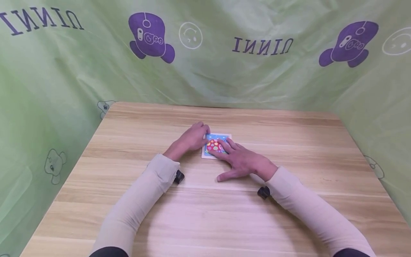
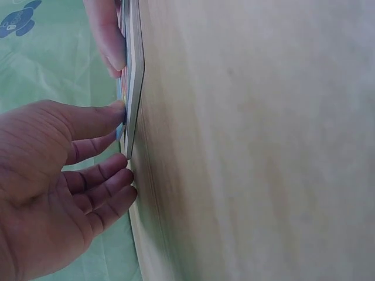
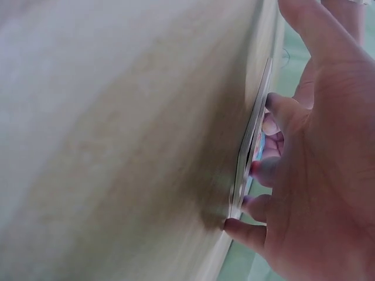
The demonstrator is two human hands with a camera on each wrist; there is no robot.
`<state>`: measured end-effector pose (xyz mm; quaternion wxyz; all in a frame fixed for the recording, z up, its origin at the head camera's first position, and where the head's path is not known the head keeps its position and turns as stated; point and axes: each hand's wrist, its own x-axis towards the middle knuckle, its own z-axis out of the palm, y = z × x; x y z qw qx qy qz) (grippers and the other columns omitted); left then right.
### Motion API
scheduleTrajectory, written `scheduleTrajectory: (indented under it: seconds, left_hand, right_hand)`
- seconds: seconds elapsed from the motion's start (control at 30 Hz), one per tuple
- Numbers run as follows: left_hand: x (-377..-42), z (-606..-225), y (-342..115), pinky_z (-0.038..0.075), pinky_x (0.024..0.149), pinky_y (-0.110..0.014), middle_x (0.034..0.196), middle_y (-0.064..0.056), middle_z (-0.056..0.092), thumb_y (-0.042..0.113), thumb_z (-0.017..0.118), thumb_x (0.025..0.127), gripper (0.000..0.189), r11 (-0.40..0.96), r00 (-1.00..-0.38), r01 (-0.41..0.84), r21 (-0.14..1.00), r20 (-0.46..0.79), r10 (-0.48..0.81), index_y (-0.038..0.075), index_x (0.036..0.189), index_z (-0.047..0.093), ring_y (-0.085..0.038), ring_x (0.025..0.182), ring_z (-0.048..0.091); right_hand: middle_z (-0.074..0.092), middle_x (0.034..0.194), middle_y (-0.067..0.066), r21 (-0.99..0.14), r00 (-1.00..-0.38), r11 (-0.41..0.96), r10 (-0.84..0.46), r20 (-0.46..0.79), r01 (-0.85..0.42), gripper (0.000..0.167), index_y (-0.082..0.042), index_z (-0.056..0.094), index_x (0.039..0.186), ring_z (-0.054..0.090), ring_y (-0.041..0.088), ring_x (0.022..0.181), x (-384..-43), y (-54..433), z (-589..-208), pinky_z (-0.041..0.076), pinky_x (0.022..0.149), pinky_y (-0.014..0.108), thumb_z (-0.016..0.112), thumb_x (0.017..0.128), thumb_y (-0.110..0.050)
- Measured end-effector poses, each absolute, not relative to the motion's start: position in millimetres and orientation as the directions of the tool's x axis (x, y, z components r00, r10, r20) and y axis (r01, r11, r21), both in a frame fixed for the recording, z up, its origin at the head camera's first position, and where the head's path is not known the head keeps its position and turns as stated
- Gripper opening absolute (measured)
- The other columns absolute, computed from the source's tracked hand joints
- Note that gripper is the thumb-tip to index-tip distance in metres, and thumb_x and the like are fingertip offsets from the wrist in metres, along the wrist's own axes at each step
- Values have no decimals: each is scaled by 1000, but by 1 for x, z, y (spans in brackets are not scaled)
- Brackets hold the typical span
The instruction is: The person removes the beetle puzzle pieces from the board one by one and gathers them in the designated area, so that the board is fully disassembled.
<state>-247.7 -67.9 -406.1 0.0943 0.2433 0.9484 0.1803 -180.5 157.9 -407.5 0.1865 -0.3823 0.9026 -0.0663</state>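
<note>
A thin, flat square picture board (image 1: 213, 145) lies on the wooden table, with a white border, a blue ground and a red shape with coloured dots. At its left side my left hand (image 1: 192, 138) grips the edge near the far corner. From the left wrist view, the left thumb (image 2: 111, 116) is on the board's picture side and the other fingers curl at the edge. Spread over the right part of the picture is my right hand (image 1: 242, 161), its fingertips resting on the board and its thumb out on the table. Part of the picture is hidden under these fingers.
The wooden table (image 1: 205, 214) has its far edge beyond the board. A green curtain (image 1: 205, 78) with purple figures hangs behind and at both sides. Small black devices sit at the left cuff (image 1: 179, 176) and the right cuff (image 1: 264, 192).
</note>
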Motion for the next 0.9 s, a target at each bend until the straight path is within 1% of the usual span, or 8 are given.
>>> scheduleTrajectory:
  seconds: [0.23,0.5,0.7,0.9]
  left_hand:
    - [-248,-407,-69,47,95,-40,114,-10,54,19,72,98,27,816,-868,423,395,-83,490,6,120,63,-26,107,51]
    - [-248,-407,-70,49,87,-37,104,-6,58,12,73,96,22,778,-866,422,466,-47,498,8,111,57,-23,97,55]
    - [-248,-405,-73,49,83,-37,101,-5,59,13,72,97,20,788,-868,420,450,-56,494,9,112,60,-22,93,56]
    - [-249,-402,-75,50,83,-37,98,-4,64,11,69,98,14,782,-872,414,466,-44,488,10,112,65,-21,90,60]
  right_hand:
    - [4,169,21,-261,-648,714,-700,-301,-650,98,-32,19,166,-1,51,151,-184,155,-405,17,117,65,59,88,-76]
    - [4,169,21,-248,-650,718,-695,-306,-651,98,-32,20,165,2,51,151,-187,153,-405,20,115,68,60,87,-77]
    - [3,169,22,-248,-643,709,-704,-301,-661,98,-30,19,166,0,53,150,-185,153,-406,18,116,67,60,89,-75]
    - [4,169,24,-254,-648,710,-704,-291,-657,97,-29,22,165,2,53,151,-184,155,-404,18,116,67,64,89,-70]
